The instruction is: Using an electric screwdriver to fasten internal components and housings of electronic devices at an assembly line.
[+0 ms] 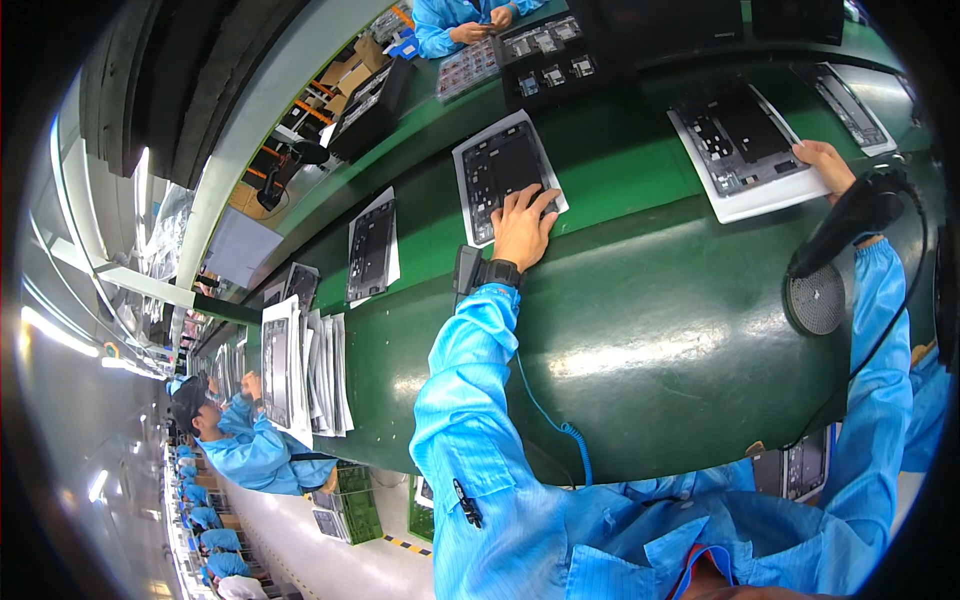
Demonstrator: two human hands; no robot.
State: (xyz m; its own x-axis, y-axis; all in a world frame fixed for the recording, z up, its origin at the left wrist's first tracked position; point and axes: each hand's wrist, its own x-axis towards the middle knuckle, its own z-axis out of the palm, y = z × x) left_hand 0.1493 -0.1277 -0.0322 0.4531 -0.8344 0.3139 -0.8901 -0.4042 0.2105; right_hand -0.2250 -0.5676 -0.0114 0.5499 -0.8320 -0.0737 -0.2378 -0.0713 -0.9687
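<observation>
My left hand (525,230) rests with spread fingers on the lower right corner of a dark tablet housing (495,170), which lies on a white sheet on the green conveyor belt. A black band circles that wrist, and a coiled blue cord (570,432) hangs below the arm. Over to the right, my right hand (828,168) pinches the right edge of another dark tablet housing (735,140). Beneath that one, a white sheet (745,208) sticks out along its near side. Part of the right hand's fingers is hidden.
Farther left on the belt lies a tablet housing (372,245), beyond a stack of sheets and housings (325,375). One more housing (848,108) sits far right. A black perforated round device (816,300) overhangs the near worktop. Across the belt, a co-worker's hands (480,28) are above component trays (548,55).
</observation>
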